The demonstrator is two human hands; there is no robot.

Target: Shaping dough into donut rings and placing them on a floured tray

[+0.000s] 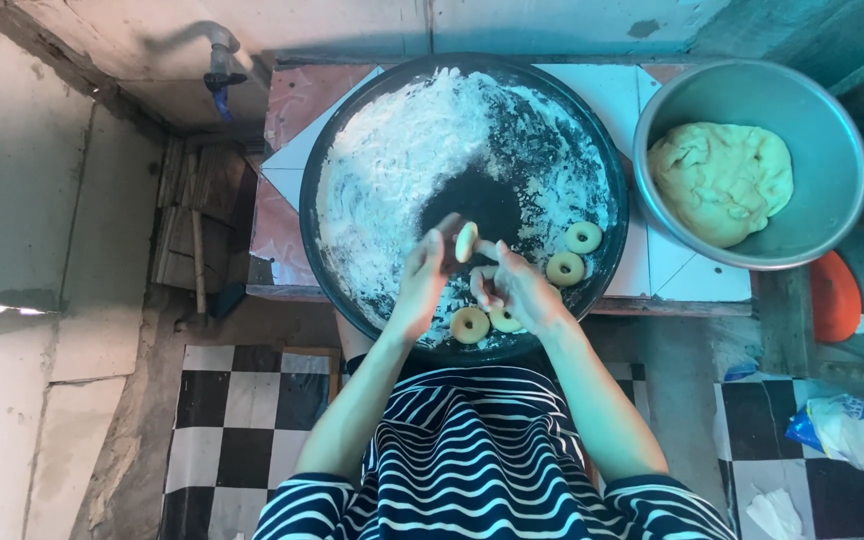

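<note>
A small pale dough piece (pixel 466 241) is held between the fingertips of my left hand (pixel 423 281) and my right hand (pixel 515 289), over a big round black tray (pixel 607 245) dusted with white flour (pixel 402 170). Several ring-shaped dough pieces lie on the tray's near right side: one ring (pixel 583 237), another ring (pixel 565 268), and a third ring (pixel 469 324) just below my hands. A further ring (pixel 504 321) is partly hidden under my right hand.
A metal bowl (pixel 832 130) with a lump of yellow dough (pixel 720 180) stands at the right of the tray on a tiled table (pixel 292 165). A tap (pixel 220 62) sticks out at the back left. Plastic bags (pixel 857 428) lie on the checkered floor at right.
</note>
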